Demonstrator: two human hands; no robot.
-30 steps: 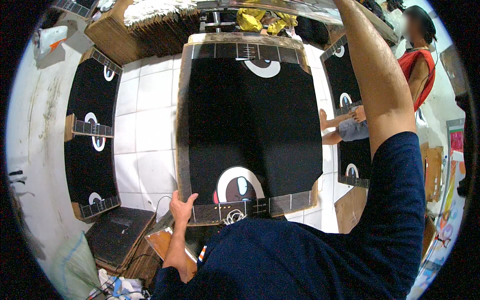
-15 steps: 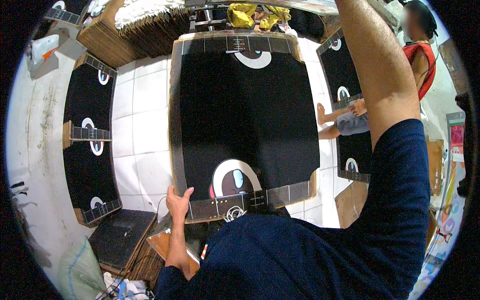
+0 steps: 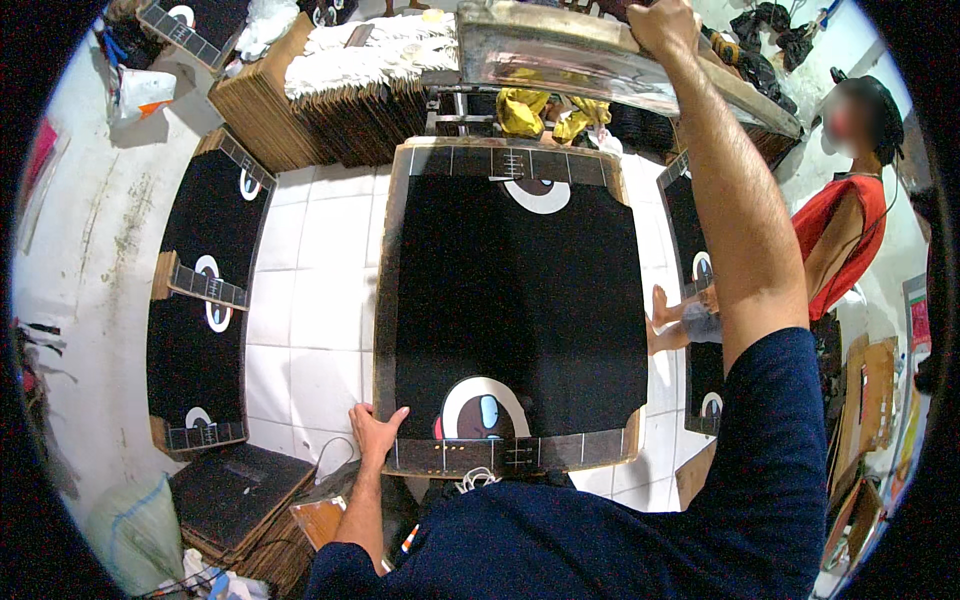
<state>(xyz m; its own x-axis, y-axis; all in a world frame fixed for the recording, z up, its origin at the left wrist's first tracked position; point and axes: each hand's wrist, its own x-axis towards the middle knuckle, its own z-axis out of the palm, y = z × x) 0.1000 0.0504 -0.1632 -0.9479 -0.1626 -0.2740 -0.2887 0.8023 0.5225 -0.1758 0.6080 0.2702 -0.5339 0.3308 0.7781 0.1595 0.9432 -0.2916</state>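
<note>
In front of me lies a large board (image 3: 520,280) covered in black cloth, with printed white-and-brown eye shapes near both ends. My left hand (image 3: 375,436) is at its near left corner, thumb on top and fingers along the outer edge. My right arm reaches far forward. At its end my right hand (image 3: 664,30) is closed over the upper edge of a framed printing screen (image 3: 570,62), tilted up beyond the board's far end. The screen has a pale, stained frame. Part of the right hand's grip is hidden at the picture's top edge.
More black printed boards lie to the left (image 3: 205,330) and right (image 3: 705,350). Behind stand cardboard stacks (image 3: 350,120) and yellow cloths (image 3: 525,110). A co-worker in a red top (image 3: 845,240) is at the right. A dark board stack (image 3: 240,495) sits near left.
The view has tilted up, so the board sits lower in the picture. The screen and my right hand, mostly out of the picture before, now show. My left hand stays at the board's corner.
</note>
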